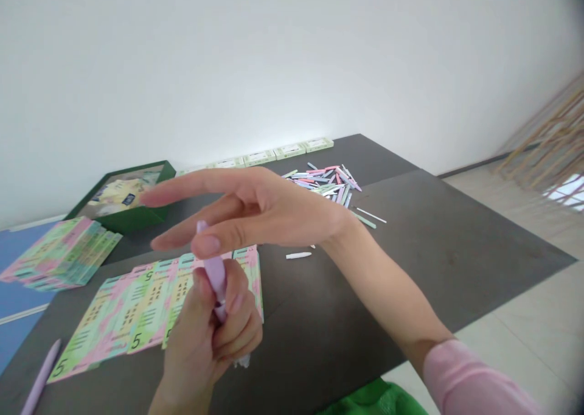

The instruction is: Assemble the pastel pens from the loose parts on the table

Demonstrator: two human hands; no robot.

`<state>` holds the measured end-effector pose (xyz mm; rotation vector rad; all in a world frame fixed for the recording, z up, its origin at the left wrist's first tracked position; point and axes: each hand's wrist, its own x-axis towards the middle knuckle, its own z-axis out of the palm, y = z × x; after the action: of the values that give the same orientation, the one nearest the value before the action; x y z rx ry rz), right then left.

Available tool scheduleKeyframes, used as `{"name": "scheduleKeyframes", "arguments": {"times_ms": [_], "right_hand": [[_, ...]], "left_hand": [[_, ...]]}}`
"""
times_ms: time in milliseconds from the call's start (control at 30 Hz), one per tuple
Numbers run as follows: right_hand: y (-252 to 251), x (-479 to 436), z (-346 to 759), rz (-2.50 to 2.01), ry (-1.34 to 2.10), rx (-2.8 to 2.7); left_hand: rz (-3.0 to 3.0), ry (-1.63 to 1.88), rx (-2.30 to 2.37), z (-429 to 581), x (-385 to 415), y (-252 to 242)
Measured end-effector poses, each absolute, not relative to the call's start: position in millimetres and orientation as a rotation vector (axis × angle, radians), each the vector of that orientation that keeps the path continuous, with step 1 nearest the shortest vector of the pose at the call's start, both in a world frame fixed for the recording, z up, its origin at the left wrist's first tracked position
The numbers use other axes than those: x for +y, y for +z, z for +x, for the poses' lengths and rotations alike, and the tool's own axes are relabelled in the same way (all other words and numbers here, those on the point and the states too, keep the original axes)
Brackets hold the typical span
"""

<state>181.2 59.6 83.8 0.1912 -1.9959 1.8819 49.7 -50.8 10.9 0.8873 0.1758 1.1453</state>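
My left hand [214,330] is closed round a lilac pen [214,275], held upright over the near edge of the dark table [410,244]. My right hand [255,211] reaches across from the right above it, fingers stretched out to the left; its thumb and a finger touch the pen's top end. Under both hands lies a row of flat pastel packaging cards [137,311] printed with a "5".
A stack of the same cards [61,254] sits at the left, with a green box [125,196] behind it. A pile of pastel pens [326,181] lies at the table's far side, with loose white pieces [298,255] nearby. Another lilac pen [41,378] lies at bottom left. Small boxes [274,153] line the wall.
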Motion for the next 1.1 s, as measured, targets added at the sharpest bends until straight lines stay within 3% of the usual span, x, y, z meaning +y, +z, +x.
{"name": "scheduleKeyframes", "arguments": {"times_ms": [167,400,600,867,1100], "right_hand": [[85.9,50.9,169.3,0.094,2.023,-1.824],[68.8,43.6,170.1,0.014,1.545,-1.86],[83.4,25.2,184.8,-0.113,1.27,-2.129],[56.4,25.5,161.1,0.06,1.539,-1.891],[36.8,-4.5,135.8,-0.306,0.779,-2.071]], "left_hand": [[0.821,1.096,0.151,47.5,-54.1,10.1],[1.003,1.339,0.654,56.3,-58.7,14.7],[1.006,1.538,1.059,58.1,-60.6,27.5],[0.91,1.393,0.849,60.9,-64.1,6.1],[0.829,1.755,1.121,69.2,-75.2,-20.7]]}}
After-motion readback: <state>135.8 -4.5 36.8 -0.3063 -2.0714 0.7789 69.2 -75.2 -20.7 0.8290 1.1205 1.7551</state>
